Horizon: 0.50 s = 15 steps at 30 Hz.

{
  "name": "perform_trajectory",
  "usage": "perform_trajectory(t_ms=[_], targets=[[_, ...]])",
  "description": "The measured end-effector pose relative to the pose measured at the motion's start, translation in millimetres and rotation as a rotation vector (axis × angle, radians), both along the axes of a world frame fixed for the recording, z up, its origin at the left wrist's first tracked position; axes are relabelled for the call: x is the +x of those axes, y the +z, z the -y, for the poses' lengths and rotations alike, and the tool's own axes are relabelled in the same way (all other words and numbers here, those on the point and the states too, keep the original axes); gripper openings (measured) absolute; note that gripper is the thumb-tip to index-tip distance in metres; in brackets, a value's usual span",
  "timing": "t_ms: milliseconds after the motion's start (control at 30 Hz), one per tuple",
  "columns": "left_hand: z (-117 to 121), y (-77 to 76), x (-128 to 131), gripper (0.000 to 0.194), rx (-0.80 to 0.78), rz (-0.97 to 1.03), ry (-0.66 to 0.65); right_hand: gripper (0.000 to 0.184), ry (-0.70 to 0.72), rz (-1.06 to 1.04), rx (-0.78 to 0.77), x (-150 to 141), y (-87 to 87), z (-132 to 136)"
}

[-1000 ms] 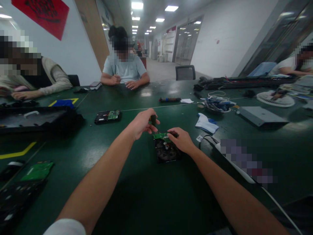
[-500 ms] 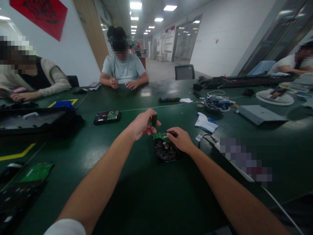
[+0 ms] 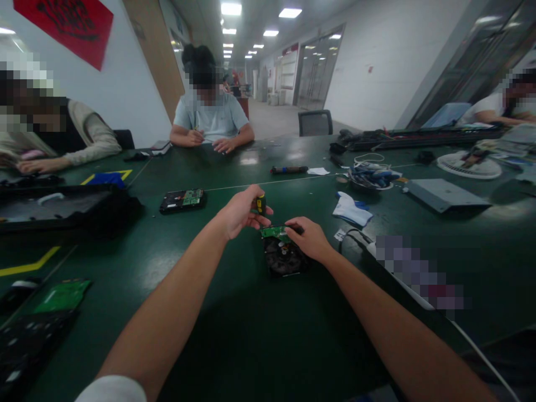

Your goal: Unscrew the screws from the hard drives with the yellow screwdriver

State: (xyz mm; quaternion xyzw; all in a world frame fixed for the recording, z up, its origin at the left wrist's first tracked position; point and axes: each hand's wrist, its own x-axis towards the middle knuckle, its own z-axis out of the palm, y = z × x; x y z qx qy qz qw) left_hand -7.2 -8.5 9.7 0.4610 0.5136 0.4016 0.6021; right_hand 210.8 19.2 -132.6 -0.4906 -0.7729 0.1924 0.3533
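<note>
A black hard drive [image 3: 285, 259] with a green circuit board [image 3: 274, 232] at its far end lies on the dark green table in front of me. My left hand [image 3: 245, 212] is closed around the black and yellow handle of a screwdriver [image 3: 261, 204], held upright over the drive's far left corner. Its tip is hidden by my fingers. My right hand [image 3: 309, 237] grips the far right edge of the hard drive, thumb on the board side; a dark piece shows by its fingers, too unclear to name.
Another hard drive [image 3: 183, 200] lies further left, near a black tray-like case [image 3: 62, 204]. To the right are a white glove [image 3: 352, 211], a power strip [image 3: 402, 282] with its cable, a grey metal box [image 3: 446, 195] and a bowl of blue items [image 3: 374, 177]. Co-workers sit around the table.
The screwdriver handle has turned in my left hand, so its yellow marking now faces me. My right hand and the hard drive stay in place.
</note>
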Motion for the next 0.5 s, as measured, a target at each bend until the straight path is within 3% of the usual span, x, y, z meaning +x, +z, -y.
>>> perform_trajectory(t_ms=[200, 500], targets=[[1.5, 1.4, -2.4, 0.021, 0.091, -0.128, 0.027, 0.018, -0.008, 0.013, -0.002, 0.0, 0.1, -0.1], [-0.4, 1.5, -1.6, 0.018, 0.045, -0.083, 0.035, 0.018, -0.005, 0.013, -0.016, 0.3, 3.2, 2.3]])
